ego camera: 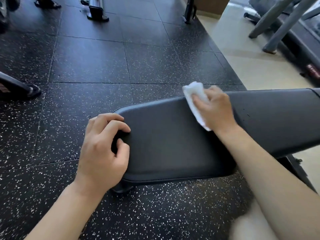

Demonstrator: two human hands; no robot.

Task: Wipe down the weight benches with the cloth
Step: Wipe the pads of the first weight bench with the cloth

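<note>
While I look down from the head camera, a black padded bench (173,139) runs from the middle of the picture out to the right edge, its rounded end toward my left side. My right hand (215,110) presses a white cloth (194,99) onto the far edge of the pad; fingers curl over the cloth and grip it, part of the cloth sticks out past the fingertips and part trails under the palm toward the wrist. My left hand (103,149) rests on the rounded end of the bench, fingers bent with the tips touching the pad and the thumb tucked near the corner, holding nothing loose. Both forearms are bare. A dark frame piece of the bench (122,188) shows just under the pad near my left wrist.

Black rubber floor tiles (86,63) with white flecks lie under and around the bench. Top right, the floor switches to pale tile (251,66), where grey slanted machine legs (277,28) stand. A black machine foot (97,13) sits at top centre, another dark foot (26,89) at the left edge. A tan box (213,6) is cut off at the top.
</note>
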